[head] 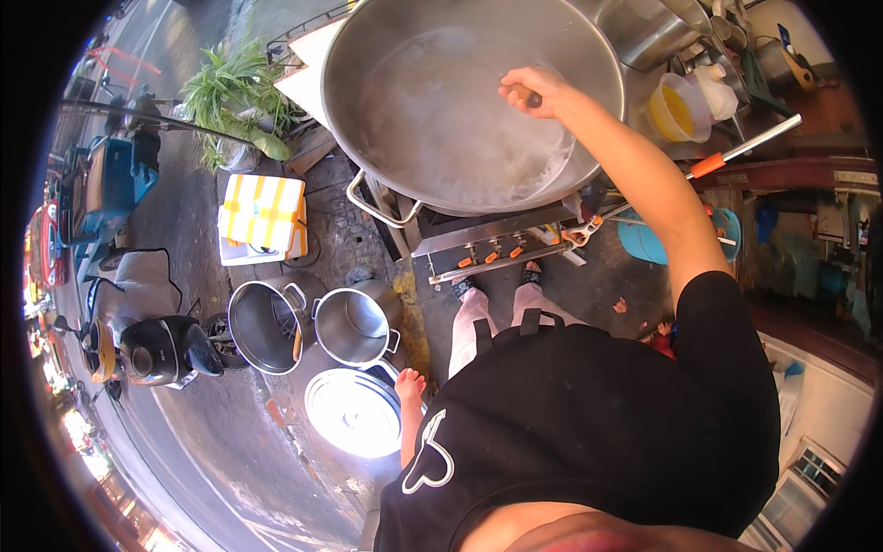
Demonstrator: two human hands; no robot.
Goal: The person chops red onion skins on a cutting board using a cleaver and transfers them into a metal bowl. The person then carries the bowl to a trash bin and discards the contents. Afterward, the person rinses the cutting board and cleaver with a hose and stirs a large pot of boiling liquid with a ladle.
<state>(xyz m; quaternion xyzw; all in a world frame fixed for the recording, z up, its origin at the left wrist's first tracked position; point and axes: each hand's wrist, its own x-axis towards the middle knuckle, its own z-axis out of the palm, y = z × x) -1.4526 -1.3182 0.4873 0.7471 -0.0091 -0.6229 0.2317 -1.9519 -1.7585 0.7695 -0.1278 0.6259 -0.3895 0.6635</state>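
A very large steel pot (386, 181) of steaming, bubbling liquid (448, 117) stands on a gas stove (483, 241) with orange valve handles. Over its right part is my right hand (531, 92), closed around a wooden handle (531, 99); steam hides whatever the handle joins. My left hand (410, 386) hangs low at my left side, its fingers loosely curled, with nothing seen in it. Close beside it, in the view, are a bright round metal lid (355, 414) and an empty steel pot (352, 326).
Another steel pot (265, 328), with a wooden-handled tool inside, stands on the ground left. Nearby are a foam box with a yellow-striped lid (262, 210), a potted plant (238, 96) and a parked scooter (155, 348). At right are a yellow-filled plastic tub (672, 114) and a blue basin (638, 238).
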